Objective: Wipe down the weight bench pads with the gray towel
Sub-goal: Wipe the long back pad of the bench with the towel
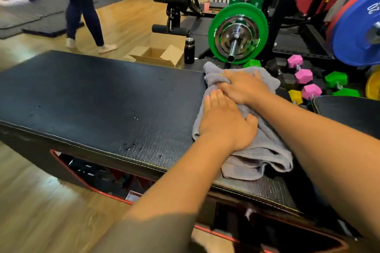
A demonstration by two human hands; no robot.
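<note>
On bench pad (102, 98), wood floor (30, 201) around: left hand (224, 123) flat on gray towel (257, 156), right hand (244, 88) gripping it.

To my left the black table (92, 96) top is wide and smooth, with only a few small drops (134, 117) on it. My fingers (213, 98) have lots of room to slide that way. The gray towel (257, 160) lies bunched up under my left hand (226, 127) and my right hand (244, 88). Just behind the towel, a bar end (231, 57) with a green plate (213, 33) pokes close to the far edge. To the right, past my arm, sits a second black pad (349, 113). A box (156, 57) and a bottle (189, 50) stand on the floor behind the table.
</note>
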